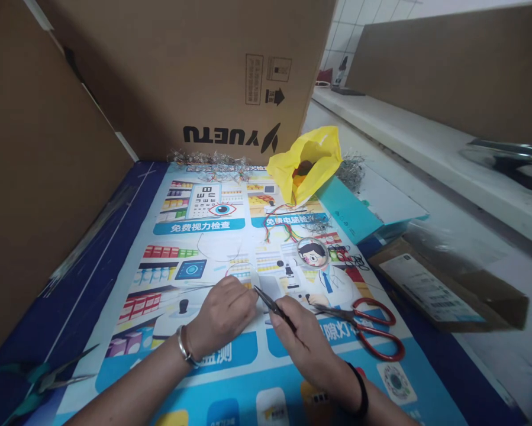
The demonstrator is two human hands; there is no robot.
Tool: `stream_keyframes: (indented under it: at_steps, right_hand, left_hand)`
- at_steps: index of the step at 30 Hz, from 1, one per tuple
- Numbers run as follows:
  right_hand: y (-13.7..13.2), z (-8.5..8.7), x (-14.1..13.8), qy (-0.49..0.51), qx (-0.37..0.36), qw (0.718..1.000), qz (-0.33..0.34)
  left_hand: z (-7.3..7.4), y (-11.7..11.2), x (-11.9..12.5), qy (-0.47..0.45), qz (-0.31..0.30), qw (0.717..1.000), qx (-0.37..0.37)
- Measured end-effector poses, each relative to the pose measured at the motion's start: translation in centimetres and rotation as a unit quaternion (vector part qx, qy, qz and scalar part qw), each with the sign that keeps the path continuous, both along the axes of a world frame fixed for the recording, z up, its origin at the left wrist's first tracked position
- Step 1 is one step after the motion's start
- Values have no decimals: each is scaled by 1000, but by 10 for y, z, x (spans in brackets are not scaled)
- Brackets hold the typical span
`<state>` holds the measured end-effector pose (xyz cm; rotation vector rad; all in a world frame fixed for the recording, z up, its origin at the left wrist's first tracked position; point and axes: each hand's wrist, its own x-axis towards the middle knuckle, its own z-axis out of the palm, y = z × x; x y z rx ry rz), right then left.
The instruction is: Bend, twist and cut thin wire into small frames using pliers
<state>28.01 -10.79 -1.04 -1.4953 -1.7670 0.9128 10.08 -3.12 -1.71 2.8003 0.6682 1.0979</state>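
Note:
My left hand (223,313) rests on the printed poster (194,236), its fingers curled and pinched on something small I cannot make out, near a thin wire (212,254). A silver bracelet is on that wrist. My right hand (303,340) is closed round a thin dark pair of tweezers (270,305), whose tip points up-left to the left hand's fingertips. A black band circles the right wrist.
Red-handled scissors (372,328) lie right of my right hand. A yellow bag (308,163) and coloured wires (287,222) lie further back beside a teal box (350,210). Cardboard boxes (181,77) wall in the back and left. Teal pliers (39,381) lie bottom left, a flat carton (443,290) right.

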Motion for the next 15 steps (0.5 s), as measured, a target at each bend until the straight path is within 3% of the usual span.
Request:
stream_keyframes:
  at_steps: [10, 15]
  right_hand:
    - [2, -2, 0, 23, -30, 999, -2]
    - [8, 1, 4, 1, -13, 1000, 15]
  left_hand:
    - [-1, 2, -1, 8, 0, 1000, -4]
    - [-2, 5, -2, -26, -21, 995, -98]
